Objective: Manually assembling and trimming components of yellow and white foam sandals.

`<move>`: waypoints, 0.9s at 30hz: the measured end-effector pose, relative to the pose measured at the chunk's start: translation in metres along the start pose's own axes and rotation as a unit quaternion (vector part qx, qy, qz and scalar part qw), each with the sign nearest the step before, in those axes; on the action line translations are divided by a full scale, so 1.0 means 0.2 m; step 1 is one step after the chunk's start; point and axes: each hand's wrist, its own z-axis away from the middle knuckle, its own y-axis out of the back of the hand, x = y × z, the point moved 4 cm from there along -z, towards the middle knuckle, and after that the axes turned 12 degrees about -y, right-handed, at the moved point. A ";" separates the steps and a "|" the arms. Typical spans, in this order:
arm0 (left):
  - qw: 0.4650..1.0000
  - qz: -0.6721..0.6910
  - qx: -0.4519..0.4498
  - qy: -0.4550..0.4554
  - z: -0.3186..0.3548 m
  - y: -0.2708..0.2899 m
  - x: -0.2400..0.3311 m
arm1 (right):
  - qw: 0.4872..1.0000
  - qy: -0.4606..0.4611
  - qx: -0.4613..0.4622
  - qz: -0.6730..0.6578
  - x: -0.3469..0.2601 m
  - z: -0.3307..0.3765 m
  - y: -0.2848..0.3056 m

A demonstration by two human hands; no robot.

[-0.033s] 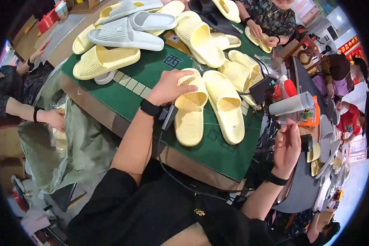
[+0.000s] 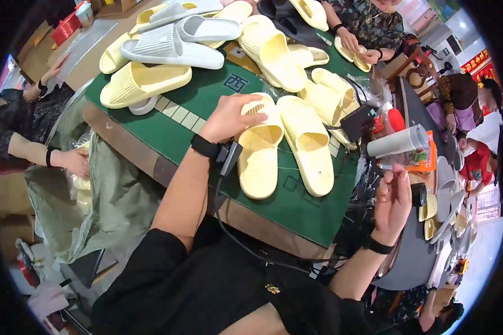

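My left hand (image 2: 232, 118) grips a pale yellow slipper (image 2: 258, 173) by its ribbed strap, thumb over the strap's edge. The slipper lies sole down on the green mat (image 2: 207, 92), its heel toward me. Close beside it on the right rests another pale yellow slipper (image 2: 314, 167), pointing the same way and untouched. To the right of the mat, my right hand (image 2: 392, 201) is raised off the table, palm up, with thumb and fingertips pinched together. Whatever they hold, if anything, is too fine to make out. A faint thin line crosses near the two slippers.
Yellow and grey slippers (image 2: 170, 50) are heaped on the far side. At right stand a red-lidded jar (image 2: 393, 120), a white roll (image 2: 397, 140) and a black cylinder (image 2: 418, 195). A green sack (image 2: 117, 190) hangs at left. Co-workers' hands (image 2: 349, 42) handle slippers across the table.
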 end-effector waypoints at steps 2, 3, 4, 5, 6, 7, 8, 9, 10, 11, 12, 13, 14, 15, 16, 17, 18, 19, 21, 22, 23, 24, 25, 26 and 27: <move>0.999 -0.023 0.030 -0.003 0.00 0.02 0.00 | 1.000 -0.007 -0.013 -0.008 -0.02 0.03 0.00; 0.997 -0.061 0.039 0.039 0.00 0.04 -0.01 | 1.000 -0.004 -0.017 -0.022 -0.02 0.04 0.01; 0.991 -0.098 0.047 0.081 0.01 0.06 -0.02 | 0.999 0.000 -0.021 -0.036 -0.03 0.06 0.01; 0.992 -0.095 0.064 0.056 0.01 0.06 -0.05 | 0.998 0.000 -0.025 -0.056 -0.03 0.07 0.01; 0.992 -0.097 0.064 0.057 0.01 0.05 -0.07 | 0.998 -0.001 -0.027 -0.057 -0.03 0.08 0.02; 0.990 -0.097 0.087 0.048 0.01 0.05 -0.07 | 0.998 -0.001 -0.044 -0.049 -0.04 0.09 0.01; 0.988 -0.097 0.110 0.039 0.01 0.06 -0.08 | 0.997 -0.001 -0.061 -0.041 -0.04 0.10 0.01; 0.988 -0.099 0.111 0.038 0.01 0.06 -0.08 | 0.997 -0.001 -0.063 -0.042 -0.03 0.10 0.01; 0.987 -0.095 0.122 0.035 0.01 0.06 -0.09 | 0.997 -0.006 -0.059 -0.046 -0.02 0.11 0.00; 0.986 -0.092 0.134 0.031 0.01 0.06 -0.10 | 0.997 -0.011 -0.055 -0.050 -0.01 0.12 0.00; 0.986 -0.093 0.134 0.030 0.01 0.06 -0.11 | 0.997 -0.011 -0.056 -0.051 0.00 0.12 -0.01; 0.985 -0.088 0.147 0.019 0.01 0.06 -0.11 | 0.997 -0.010 -0.053 -0.051 0.00 0.13 -0.02; 0.984 -0.082 0.160 0.008 0.01 0.07 -0.11 | 0.997 -0.010 -0.050 -0.051 0.00 0.14 -0.02; 0.984 -0.084 0.160 0.007 0.01 0.07 -0.11 | 0.997 -0.010 -0.051 -0.052 0.00 0.15 -0.02; 0.983 -0.077 0.166 0.019 0.01 0.07 -0.11 | 0.997 -0.007 -0.058 -0.055 -0.02 0.16 -0.02; 0.982 -0.070 0.172 0.031 0.01 0.07 -0.11 | 0.996 -0.005 -0.064 -0.058 -0.03 0.17 -0.02; 0.982 -0.070 0.172 0.031 0.02 0.07 -0.11 | 0.996 -0.004 -0.064 -0.058 -0.04 0.18 -0.01; 0.981 -0.075 0.174 0.032 0.02 0.08 -0.11 | 0.997 0.001 -0.056 -0.058 -0.05 0.19 0.00; 0.980 -0.079 0.177 0.034 0.02 0.08 -0.11 | 0.998 0.008 -0.040 -0.057 -0.08 0.21 -0.02; 0.981 -0.078 0.175 0.038 0.02 0.08 -0.11 | 0.998 0.009 -0.039 -0.056 -0.08 0.22 -0.01; 0.981 -0.077 0.173 0.043 0.01 0.08 -0.10 | 0.997 0.008 -0.048 -0.055 -0.09 0.23 -0.01; 0.981 -0.076 0.173 0.043 0.01 0.07 -0.11 | 0.997 0.007 -0.056 -0.053 -0.09 0.23 0.00; 0.981 -0.077 0.174 0.033 0.01 0.07 -0.11 | 0.997 0.006 -0.057 -0.053 -0.09 0.24 -0.01; 0.981 -0.078 0.176 0.023 0.01 0.07 -0.11 | 0.997 0.005 -0.056 -0.059 -0.09 0.24 -0.01; 0.981 -0.079 0.177 0.024 0.02 0.07 -0.12 | 0.996 0.004 -0.055 -0.064 -0.09 0.25 -0.02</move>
